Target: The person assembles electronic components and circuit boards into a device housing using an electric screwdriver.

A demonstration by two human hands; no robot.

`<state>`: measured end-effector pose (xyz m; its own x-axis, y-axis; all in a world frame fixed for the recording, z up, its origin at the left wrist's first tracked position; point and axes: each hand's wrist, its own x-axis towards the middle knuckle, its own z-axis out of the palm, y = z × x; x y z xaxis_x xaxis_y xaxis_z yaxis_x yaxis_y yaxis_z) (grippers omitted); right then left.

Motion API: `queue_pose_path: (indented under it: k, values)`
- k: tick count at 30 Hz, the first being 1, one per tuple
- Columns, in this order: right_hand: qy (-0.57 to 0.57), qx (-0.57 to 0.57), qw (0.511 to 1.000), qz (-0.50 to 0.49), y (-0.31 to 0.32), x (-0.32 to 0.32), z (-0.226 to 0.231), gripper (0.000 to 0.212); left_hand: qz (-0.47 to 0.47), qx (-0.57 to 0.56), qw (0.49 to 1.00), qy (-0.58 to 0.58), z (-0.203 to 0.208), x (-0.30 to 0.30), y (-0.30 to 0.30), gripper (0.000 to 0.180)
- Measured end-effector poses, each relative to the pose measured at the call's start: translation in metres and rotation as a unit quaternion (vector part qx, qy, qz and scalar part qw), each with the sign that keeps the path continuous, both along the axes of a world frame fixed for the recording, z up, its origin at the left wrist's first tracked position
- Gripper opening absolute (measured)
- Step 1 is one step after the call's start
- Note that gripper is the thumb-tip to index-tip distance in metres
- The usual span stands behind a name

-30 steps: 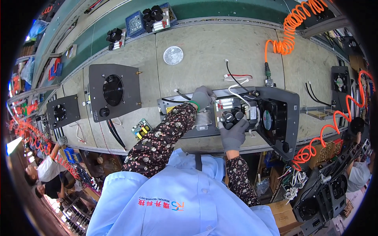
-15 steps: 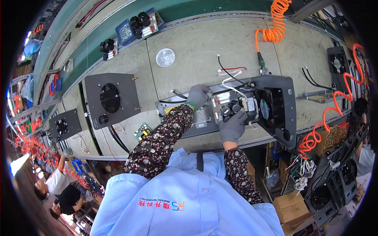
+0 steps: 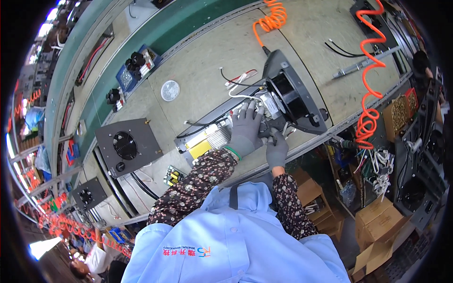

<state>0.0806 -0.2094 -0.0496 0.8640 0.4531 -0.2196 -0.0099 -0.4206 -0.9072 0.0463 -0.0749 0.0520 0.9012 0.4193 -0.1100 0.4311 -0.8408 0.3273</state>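
Note:
A long grey metal chassis lies aslant on the bench, with silver cooling fins [image 3: 218, 134] and a yellow label [image 3: 199, 150] at its left part. At its right end stands a dark panel with a black fan [image 3: 293, 94]. My left hand [image 3: 246, 126], in a grey glove, lies spread and flat over the middle of the chassis, covering much of what is there. Close beside it, my gloved right hand [image 3: 277, 150] has its fingers pinched together at the near side, by a dark part [image 3: 273, 124]. What they grip is hidden. White wires [image 3: 243, 95] loop behind my left hand.
Another fan panel [image 3: 127, 147] lies to the left, with a small circuit board [image 3: 173, 175] nearby. Behind are a round dish of small parts [image 3: 170, 90] and a blue bin [image 3: 126, 79]. Orange coiled hoses [image 3: 272, 20] hang at the back and right. Cardboard boxes [image 3: 380, 219] stand below the bench.
My left hand has gone from the chassis's far edge to lie flat over its middle. My right hand has left the black knobs for the near side. The whole view has turned.

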Motion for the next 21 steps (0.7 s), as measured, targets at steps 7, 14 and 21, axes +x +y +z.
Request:
queue_pose_path:
  k: [7,14,21]
  values:
    - [0.062,-0.089,0.994,-0.005,0.012,0.002,-0.024,0.026,-0.048,0.132,0.988,0.06,-0.03,-0.007,-0.009,0.057]
    - [0.063,-0.057,0.996,0.01,0.008,0.002,-0.007,0.025,-0.045,0.162,0.985,0.033,-0.046,-0.012,-0.008,0.075]
    - [0.045,-0.12,0.991,0.031,0.015,0.008,-0.001,0.02,-0.014,0.129,0.991,-0.035,-0.042,-0.006,-0.008,0.057]
